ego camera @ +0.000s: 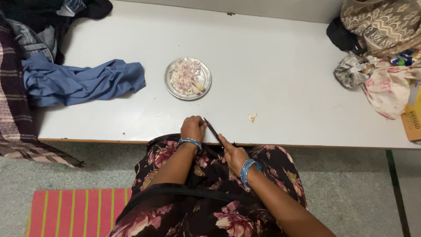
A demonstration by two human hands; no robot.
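At the far left a striped blanket (pixel 15 114) hangs off the white table (pixel 272 74), and a crumpled blue cloth (pixel 79 81) lies on the tabletop beside it. A red striped mat (pixel 76 210) covers the floor below.

Further right, toward the middle of the table, sits a small round steel plate (pixel 169 85) holding chopped pinkish onion (pixel 184 74) and a couple of peeled garlic cloves (pixel 198 87).

At the near edge of the table the person's left hand (pixel 193 128) is curled with the fingers bunched down on the tabletop, seemingly pinning something small; what lies under them cannot be made out. Just to its right the right hand (pixel 233 156) is closed around the handle of a dark-bladed knife (pixel 212 131). The knife's long axis runs diagonally, handle near and right, tip pointing far and left, toward the left fingertips, which it almost touches.

Cutting so close calls for keeping the left fingertips tucked back behind the knuckles, the blade edge angled down onto the table, and short controlled strokes with the tip anchored, judging from how near the two hands are.

To the right, a small pale scrap of garlic peel (pixel 252 117) lies alone on the table. At the far right end is a heap of patterned fabrics (pixel 381 26) and a floral cloth (pixel 388 85).
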